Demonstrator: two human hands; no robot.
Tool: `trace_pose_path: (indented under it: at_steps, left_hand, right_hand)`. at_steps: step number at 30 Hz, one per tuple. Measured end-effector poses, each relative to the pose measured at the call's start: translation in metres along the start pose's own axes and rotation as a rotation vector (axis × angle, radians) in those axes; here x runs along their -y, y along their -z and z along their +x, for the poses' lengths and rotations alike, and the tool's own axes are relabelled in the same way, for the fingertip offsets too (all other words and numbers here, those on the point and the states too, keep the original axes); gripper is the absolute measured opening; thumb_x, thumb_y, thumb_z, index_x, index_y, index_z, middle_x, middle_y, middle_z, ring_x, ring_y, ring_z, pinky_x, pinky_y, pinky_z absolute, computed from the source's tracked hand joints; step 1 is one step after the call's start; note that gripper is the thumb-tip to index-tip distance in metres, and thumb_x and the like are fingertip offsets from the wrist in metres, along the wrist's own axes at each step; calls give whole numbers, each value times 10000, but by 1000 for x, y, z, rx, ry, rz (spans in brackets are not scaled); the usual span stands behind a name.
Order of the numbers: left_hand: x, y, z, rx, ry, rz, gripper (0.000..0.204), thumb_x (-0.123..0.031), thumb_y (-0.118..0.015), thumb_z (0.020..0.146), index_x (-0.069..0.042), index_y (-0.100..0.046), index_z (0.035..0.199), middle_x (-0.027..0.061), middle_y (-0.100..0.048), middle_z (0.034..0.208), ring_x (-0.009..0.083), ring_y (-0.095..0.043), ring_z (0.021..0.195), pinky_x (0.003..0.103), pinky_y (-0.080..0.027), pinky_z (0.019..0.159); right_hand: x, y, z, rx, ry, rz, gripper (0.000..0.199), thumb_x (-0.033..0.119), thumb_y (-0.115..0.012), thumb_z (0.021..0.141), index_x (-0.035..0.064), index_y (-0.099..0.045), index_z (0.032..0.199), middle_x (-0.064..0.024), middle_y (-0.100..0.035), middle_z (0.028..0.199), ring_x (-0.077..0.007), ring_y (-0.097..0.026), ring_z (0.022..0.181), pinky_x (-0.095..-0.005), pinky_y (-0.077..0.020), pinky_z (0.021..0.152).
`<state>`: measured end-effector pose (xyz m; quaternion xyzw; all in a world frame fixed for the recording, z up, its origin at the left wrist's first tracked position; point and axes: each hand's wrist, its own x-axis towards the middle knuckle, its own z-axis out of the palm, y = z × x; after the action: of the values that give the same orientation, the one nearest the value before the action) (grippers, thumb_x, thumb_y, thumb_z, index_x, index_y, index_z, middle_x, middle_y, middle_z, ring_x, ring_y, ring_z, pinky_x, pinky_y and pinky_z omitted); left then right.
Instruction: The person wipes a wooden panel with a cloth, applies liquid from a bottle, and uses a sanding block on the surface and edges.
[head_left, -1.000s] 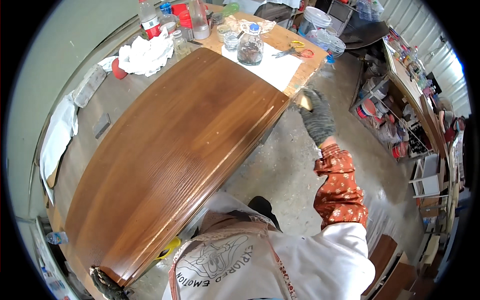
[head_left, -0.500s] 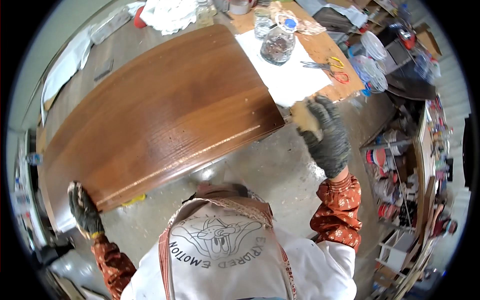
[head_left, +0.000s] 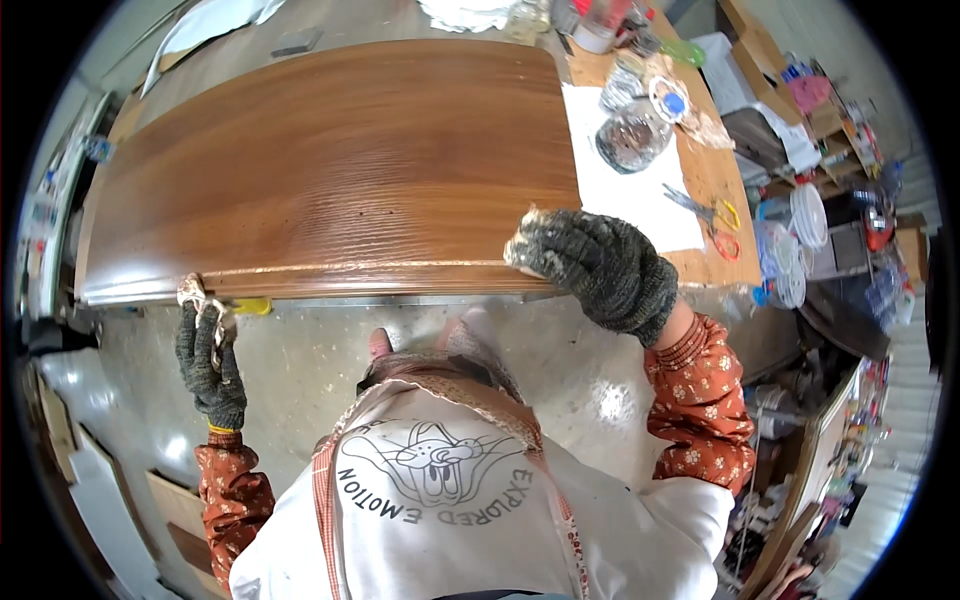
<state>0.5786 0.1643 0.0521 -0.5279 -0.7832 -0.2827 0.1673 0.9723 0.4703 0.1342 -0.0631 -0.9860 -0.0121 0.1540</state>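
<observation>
A long brown wooden panel (head_left: 330, 170) with a curved far edge lies on the table, its surface glossy and a pale line running along its near edge. My right hand (head_left: 600, 265), in a dark knitted glove, is closed around a tan crumpled cloth (head_left: 523, 245). That cloth rests at the panel's near right corner. At the near left edge is my left hand (head_left: 212, 365), also gloved, with a pale, stained rag (head_left: 222, 322) pinched in its fingers. The fingertips are at the panel's edge; whether they press on it is hard to see.
Right of the panel, white paper (head_left: 590, 190) bears a clear plastic jug (head_left: 632, 140) of dark contents and scissors (head_left: 705, 208) with red and yellow handles. A grey block (head_left: 297, 41) lies behind the panel. Cluttered shelves (head_left: 800, 470) stand at the right.
My right hand has come leftward with its cloth, from beside the panel's corner onto its near edge. My left hand has shifted right along the edge. The view has turned.
</observation>
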Motion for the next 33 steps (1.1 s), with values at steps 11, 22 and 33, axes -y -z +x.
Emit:
trace_pose_path:
  at_steps: [11, 22, 33]
  left_hand:
    - [17, -14, -144, -134, 435, -253, 352, -72, -580, 906, -18, -606, 1253, 170, -522, 1370, 301, -497, 1264, 385, -389, 1050]
    - [59, -5, -326, -202, 1250, -283, 331, -258, -518, 969, -38, -603, 1201, 93, -624, 1205, 217, -580, 1108, 320, -430, 980]
    - [95, 13, -251, -286, 1194, -337, 304, -193, -553, 951, -19, -603, 1195, 115, -635, 1171, 247, -585, 1083, 339, -435, 974]
  right_hand:
    - [16, -7, 101, 391, 341, -10, 502, 240, -572, 865, 201, -513, 1361, -83, -506, 1385, -262, -533, 1211, -389, -461, 968]
    - [10, 2, 91, 349, 463, -144, 469, 201, -589, 807, 188, -581, 1275, -54, -571, 1247, -229, -591, 1071, -363, -511, 806]
    - [112, -51, 282, 262, 620, -68, 459, 149, -525, 861, 141, -530, 1320, -114, -572, 1246, -258, -616, 1051, -366, -523, 790]
